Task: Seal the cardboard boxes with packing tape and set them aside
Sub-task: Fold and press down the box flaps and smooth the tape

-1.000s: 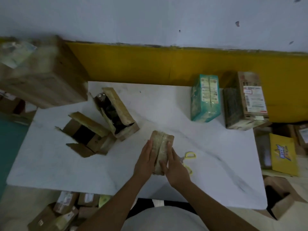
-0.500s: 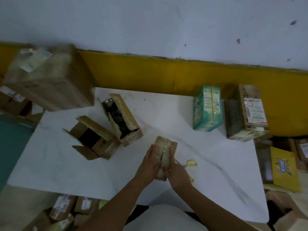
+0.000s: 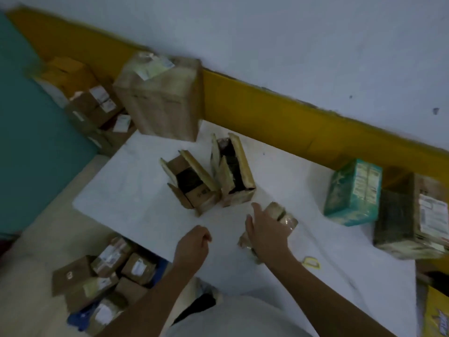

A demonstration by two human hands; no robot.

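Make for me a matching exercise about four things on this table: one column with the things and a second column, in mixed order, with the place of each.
Things:
1 small taped box
2 teal box
3 scissors
4 large brown box

Places:
A at the far left corner of the table
B just right of the right forearm
C under the right hand
D on the right, beside a labelled box

Pairs: 1-C, 2-D, 3-B, 4-A
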